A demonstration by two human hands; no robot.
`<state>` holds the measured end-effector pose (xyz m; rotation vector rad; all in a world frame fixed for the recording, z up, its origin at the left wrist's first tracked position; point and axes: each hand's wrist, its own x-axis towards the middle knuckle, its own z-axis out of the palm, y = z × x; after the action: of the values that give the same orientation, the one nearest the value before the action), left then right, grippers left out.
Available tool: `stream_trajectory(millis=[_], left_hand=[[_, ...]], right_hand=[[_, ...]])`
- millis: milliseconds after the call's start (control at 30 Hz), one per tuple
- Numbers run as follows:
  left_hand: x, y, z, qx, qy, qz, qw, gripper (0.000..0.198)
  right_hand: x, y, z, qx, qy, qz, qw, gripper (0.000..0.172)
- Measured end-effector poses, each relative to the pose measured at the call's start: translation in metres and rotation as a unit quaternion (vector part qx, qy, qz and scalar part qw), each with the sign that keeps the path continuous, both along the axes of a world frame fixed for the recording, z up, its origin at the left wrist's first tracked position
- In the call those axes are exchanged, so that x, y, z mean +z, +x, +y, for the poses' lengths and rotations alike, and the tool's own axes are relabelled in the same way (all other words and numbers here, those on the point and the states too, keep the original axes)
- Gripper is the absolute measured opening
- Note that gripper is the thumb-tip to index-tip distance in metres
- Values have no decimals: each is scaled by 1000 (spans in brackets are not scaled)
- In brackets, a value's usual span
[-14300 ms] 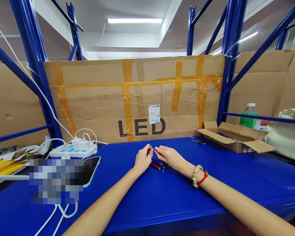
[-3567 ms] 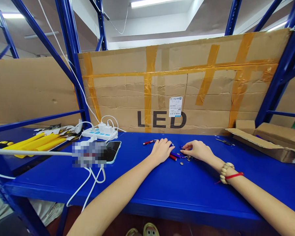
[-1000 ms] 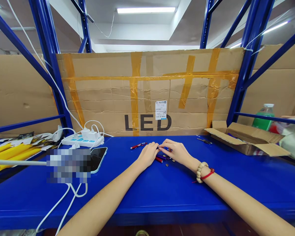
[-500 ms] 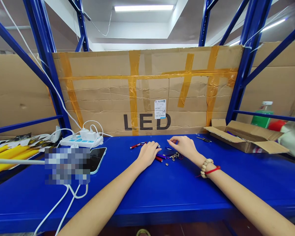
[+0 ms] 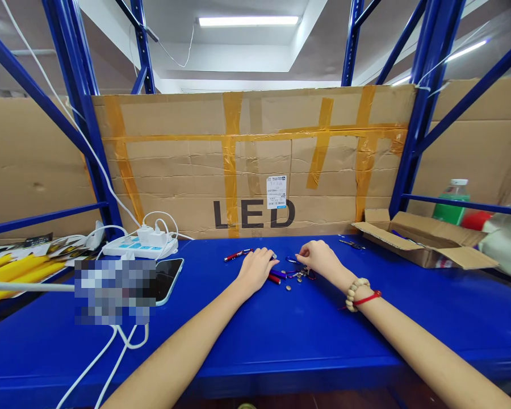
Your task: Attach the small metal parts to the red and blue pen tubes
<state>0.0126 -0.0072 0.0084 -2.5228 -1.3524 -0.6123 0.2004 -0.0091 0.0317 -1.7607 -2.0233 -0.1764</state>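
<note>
My left hand (image 5: 255,271) rests on the blue tabletop with its fingers curled together. A small silvery piece (image 5: 274,256) shows at its fingertips, the rest hidden. Just right of it, my right hand (image 5: 323,259) is closed in a pinch at the end of a blue carabiner-like clip (image 5: 292,261); what lies between the fingertips is hidden. Below the hands lie a blue tube (image 5: 279,274), a red tube (image 5: 275,279) and several small round metal pieces, one apart at the front (image 5: 288,288). Left of my left hand lies a red penlight-like tube (image 5: 235,255) with a clip.
A phone (image 5: 170,278) and a white power strip (image 5: 123,246) with cables lie at left. An open cardboard box (image 5: 426,250) stands at right, dark metal keys or tools (image 5: 351,245) near it. A large cardboard panel (image 5: 174,170) closes off the back, between blue rack posts.
My right hand has turned, its thumb and finger closing from a gap into a pinch beside the blue clip. My left hand has stayed almost still; the view has tilted slightly.
</note>
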Motion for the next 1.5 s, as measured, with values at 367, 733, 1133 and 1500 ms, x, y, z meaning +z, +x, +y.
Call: stream_trajectory(millis=[367, 733, 1133, 1500], left_hand=[[-2, 0, 2, -3, 2, -15, 1000, 27], [-4, -1, 4, -8, 7, -14, 1000, 28], [-1, 0, 1, -2, 1, -3, 1000, 26], [-3, -1, 2, -6, 5, -4, 1000, 26]], right_hand=[[-2, -5, -2, 33, -6, 17, 999, 9], [-12, 10, 12, 81, -52, 69, 993, 12], [-13, 9, 10, 75, -34, 52, 995, 15], [-8, 8, 6, 46, -28, -3, 999, 16]])
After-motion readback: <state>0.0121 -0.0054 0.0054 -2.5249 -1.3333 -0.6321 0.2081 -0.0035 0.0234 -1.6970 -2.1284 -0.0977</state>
